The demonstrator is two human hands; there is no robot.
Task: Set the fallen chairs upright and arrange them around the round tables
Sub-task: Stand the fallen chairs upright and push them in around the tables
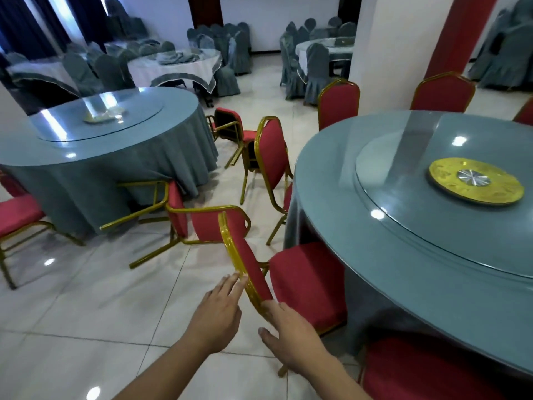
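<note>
From the head view, your left hand lies flat with straight fingers against the gold edge of the near chair, while your right hand rests on the top of its backrest, fingers fairly straight, thumb spread, neither hand wrapped round the frame. The chair stands upright, seat against the skirt of the round bench on your right; steady it and square it to the rim. Two fallen chairs lie ahead, one on its side by the left bench, another beyond, so lift each by the backrest frame.
</note>
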